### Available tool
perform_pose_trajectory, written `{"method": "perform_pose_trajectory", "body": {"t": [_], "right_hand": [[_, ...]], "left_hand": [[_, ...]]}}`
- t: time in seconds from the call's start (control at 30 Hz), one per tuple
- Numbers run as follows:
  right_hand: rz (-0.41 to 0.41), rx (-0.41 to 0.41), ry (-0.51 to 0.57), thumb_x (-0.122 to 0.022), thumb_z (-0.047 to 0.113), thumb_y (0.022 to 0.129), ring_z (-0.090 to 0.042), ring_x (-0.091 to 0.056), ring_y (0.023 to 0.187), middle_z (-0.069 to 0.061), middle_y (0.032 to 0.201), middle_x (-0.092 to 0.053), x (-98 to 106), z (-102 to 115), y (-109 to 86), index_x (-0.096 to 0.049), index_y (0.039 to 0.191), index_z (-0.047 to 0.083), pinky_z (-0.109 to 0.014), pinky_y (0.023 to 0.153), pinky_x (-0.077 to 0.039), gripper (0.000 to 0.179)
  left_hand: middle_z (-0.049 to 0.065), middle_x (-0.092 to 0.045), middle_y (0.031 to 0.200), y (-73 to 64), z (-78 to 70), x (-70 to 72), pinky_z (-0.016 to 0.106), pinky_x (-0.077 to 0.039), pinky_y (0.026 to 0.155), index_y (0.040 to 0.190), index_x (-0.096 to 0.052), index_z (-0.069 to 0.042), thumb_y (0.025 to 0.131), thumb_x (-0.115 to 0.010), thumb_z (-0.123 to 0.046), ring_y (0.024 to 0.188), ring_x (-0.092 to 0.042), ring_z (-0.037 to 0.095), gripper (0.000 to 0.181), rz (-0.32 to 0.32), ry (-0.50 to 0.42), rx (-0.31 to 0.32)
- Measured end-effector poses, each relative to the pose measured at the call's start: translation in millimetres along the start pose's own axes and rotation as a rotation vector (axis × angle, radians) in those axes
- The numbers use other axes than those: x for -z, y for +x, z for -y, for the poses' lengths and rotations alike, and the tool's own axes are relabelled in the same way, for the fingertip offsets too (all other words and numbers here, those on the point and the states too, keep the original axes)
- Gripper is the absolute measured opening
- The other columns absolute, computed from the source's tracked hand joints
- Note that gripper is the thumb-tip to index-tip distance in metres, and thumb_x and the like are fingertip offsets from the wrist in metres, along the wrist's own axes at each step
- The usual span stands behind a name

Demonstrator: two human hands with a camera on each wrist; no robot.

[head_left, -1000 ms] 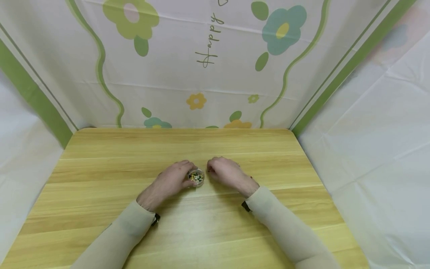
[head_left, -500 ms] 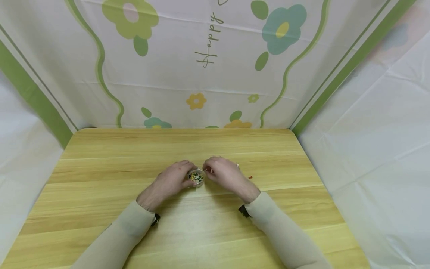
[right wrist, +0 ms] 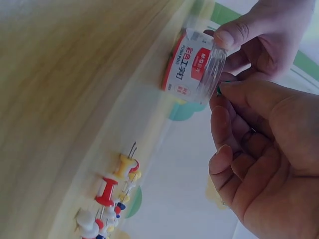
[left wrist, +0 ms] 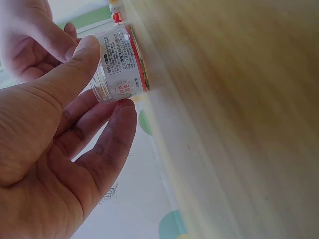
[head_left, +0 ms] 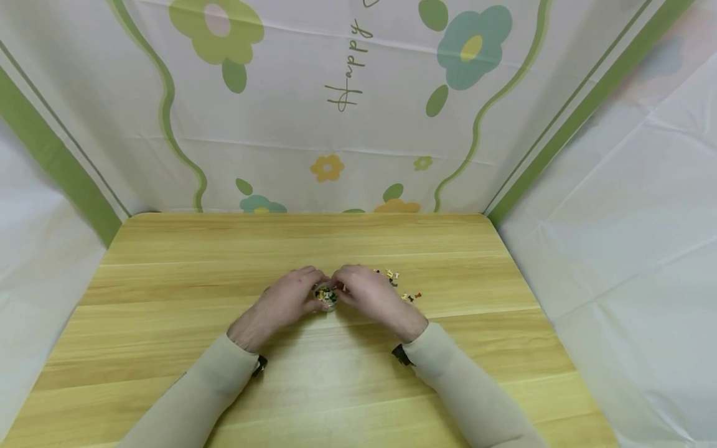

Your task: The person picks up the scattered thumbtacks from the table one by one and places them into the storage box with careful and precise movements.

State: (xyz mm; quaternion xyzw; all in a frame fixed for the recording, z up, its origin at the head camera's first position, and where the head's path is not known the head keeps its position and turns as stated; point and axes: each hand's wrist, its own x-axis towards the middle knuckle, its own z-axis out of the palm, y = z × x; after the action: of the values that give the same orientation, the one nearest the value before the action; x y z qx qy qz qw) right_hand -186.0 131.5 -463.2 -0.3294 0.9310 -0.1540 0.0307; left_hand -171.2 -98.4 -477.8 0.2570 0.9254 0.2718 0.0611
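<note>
A small clear jar of push pins (head_left: 327, 296) stands upright on the table, its label printed "PUSH PINS" in the right wrist view. My left hand (head_left: 287, 298) grips its side, thumb (left wrist: 84, 55) near the rim and fingers on the opposite side. At the jar's mouth, my right hand (head_left: 374, 297) pinches a green push pin (right wrist: 219, 89) between thumb and index finger; most of the pin is hidden. Coloured pins fill the jar as seen from the head. Several loose push pins (head_left: 390, 274) lie beside my right hand, including a red push pin (right wrist: 105, 191).
The wooden table (head_left: 313, 386) reaches back to a white cloth (head_left: 269, 118) with printed flowers. More white cloth (head_left: 633, 261) hangs along the right side. Sharp metal points (right wrist: 133, 148) stick out from the loose pins.
My right hand has moved left from beside the jar to its mouth, uncovering more of the loose pins on the table. My left hand and the jar have stayed in place.
</note>
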Motion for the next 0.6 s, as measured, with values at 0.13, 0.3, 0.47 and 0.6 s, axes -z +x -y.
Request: {"method": "perform_pose_trajectory", "body": {"t": [0.13, 0.3, 0.47, 0.6], "right_hand": [[-0.007, 0.026, -0.020, -0.082, 0.015, 0.112, -0.017, -0.081, 0.106, -0.001, 0.119, -0.085, -2.6, 0.6, 0.5, -0.084, 0.124, 0.013, -0.034, 0.094, -0.071, 0.012], [-0.006, 0.041, -0.036, -0.083, 0.018, 0.112, -0.016, -0.081, 0.105, 0.001, 0.116, -0.085, -4.5, 2.4, 0.9, -0.084, 0.120, 0.014, -0.033, 0.092, -0.070, 0.009], [0.002, 0.041, -0.018, -0.082, 0.018, 0.113, -0.017, -0.082, 0.109, -0.001, 0.120, -0.086, -1.7, 1.5, 0.8, -0.084, 0.124, 0.013, -0.035, 0.095, -0.071, 0.012], [-0.002, 0.000, 0.014, -0.081, 0.018, 0.113, -0.019, -0.082, 0.110, -0.003, 0.123, -0.086, 6.1, -4.7, 0.3, -0.084, 0.128, 0.012, -0.037, 0.096, -0.071, 0.016]], "left_hand": [[0.011, -0.079, 0.139, -0.6, -0.4, 0.0, 0.055, -0.066, 0.115, 0.146, -0.075, -0.006, 0.102, -0.093, -0.027, 0.128, -0.078, 0.033, 0.053, -0.004, 0.005, -0.006], [0.011, -0.080, 0.138, -0.9, -0.3, -0.3, 0.055, -0.066, 0.114, 0.143, -0.076, -0.006, 0.102, -0.094, -0.028, 0.128, -0.078, 0.033, 0.050, -0.010, -0.001, -0.018], [0.011, -0.080, 0.136, -1.7, -0.2, -0.4, 0.054, -0.067, 0.113, 0.142, -0.076, -0.006, 0.102, -0.094, -0.027, 0.126, -0.078, 0.032, 0.048, -0.014, -0.006, -0.022], [0.010, -0.080, 0.134, -1.2, 0.1, -0.8, 0.053, -0.068, 0.110, 0.141, -0.076, -0.006, 0.101, -0.095, -0.024, 0.122, -0.078, 0.030, 0.048, -0.016, -0.013, -0.019]]}}
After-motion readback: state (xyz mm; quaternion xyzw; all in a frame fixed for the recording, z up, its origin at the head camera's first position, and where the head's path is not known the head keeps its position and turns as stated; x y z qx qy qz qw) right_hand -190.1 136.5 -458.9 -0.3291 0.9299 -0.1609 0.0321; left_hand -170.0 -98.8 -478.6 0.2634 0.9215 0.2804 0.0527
